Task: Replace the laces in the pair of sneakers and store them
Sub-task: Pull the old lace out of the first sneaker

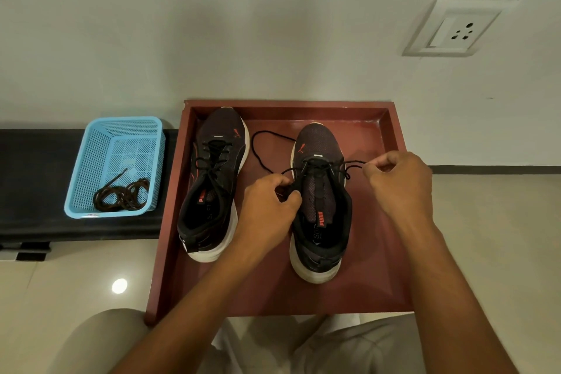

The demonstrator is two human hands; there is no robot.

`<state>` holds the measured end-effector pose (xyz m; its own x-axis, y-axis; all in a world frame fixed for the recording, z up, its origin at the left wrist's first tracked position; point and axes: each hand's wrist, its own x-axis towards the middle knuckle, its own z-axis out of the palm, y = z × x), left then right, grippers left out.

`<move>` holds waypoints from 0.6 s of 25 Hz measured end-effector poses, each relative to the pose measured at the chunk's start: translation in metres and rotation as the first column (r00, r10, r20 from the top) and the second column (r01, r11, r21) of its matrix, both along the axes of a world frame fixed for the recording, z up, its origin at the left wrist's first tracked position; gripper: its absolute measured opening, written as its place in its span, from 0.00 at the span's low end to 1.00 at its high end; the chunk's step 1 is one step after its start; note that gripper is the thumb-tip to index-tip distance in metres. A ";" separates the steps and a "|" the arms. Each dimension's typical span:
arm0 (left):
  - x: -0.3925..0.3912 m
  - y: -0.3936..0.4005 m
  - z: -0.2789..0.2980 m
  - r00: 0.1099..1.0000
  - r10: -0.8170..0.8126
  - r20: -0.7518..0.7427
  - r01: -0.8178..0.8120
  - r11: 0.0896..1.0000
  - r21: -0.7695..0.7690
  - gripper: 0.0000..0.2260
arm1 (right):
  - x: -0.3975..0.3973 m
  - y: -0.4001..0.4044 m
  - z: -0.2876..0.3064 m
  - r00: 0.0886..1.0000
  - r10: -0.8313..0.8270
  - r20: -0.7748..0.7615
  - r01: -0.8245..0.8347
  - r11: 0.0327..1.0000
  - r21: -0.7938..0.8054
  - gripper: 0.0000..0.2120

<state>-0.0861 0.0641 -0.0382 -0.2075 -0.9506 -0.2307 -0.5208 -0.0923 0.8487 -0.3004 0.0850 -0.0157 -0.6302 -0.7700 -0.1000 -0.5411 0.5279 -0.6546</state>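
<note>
Two black sneakers with white soles stand side by side in a dark red tray (391, 222). The left sneaker (212, 182) is laced along its whole length. The right sneaker (321, 200) has a black lace (258, 146) through its front eyelets only. My left hand (270, 209) pinches one end of that lace at the shoe's left side, and slack loops out toward the tray's back. My right hand (397, 182) pinches the other end, drawn out to the right of the shoe.
A light blue plastic basket (91, 149) sits on a black bench (33, 179) left of the tray, with a bundle of brown laces (124, 194) in its near corner. A wall with a socket plate (455, 29) rises behind. Pale floor tiles and my knees lie near.
</note>
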 end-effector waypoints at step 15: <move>-0.001 -0.002 0.000 1.000 0.004 0.021 -0.004 1.000 0.011 0.02 | 0.026 0.006 0.006 0.993 0.036 0.109 -0.030 0.998 -0.059 0.11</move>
<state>-0.0872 0.0625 -0.0378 -0.1988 -0.9488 -0.2457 -0.5378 -0.1039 0.8366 -0.2745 0.0911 -0.0100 -0.5918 -0.7967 -0.1225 -0.4811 0.4710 -0.7394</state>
